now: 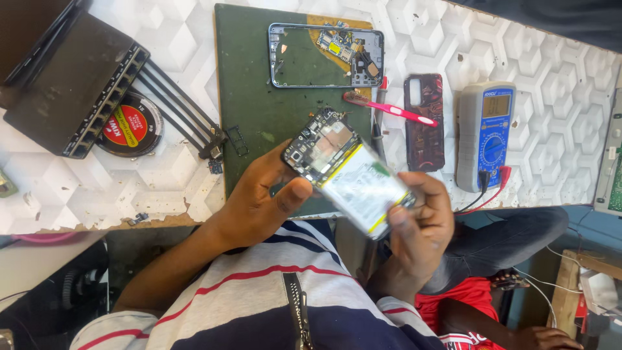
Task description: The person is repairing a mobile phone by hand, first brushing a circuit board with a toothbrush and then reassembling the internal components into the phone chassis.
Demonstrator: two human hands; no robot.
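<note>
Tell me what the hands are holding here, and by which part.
Both hands hold an opened phone: the left hand at its upper circuit-board end, the right hand at its lower battery end.

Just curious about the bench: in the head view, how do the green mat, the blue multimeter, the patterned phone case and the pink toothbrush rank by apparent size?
1. Green mat, clearly largest.
2. Blue multimeter.
3. Patterned phone case, slightly smaller.
4. Pink toothbrush, thinnest.

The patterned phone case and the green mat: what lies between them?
In the head view, a pink toothbrush lies between the phone case and the green mat.
</note>
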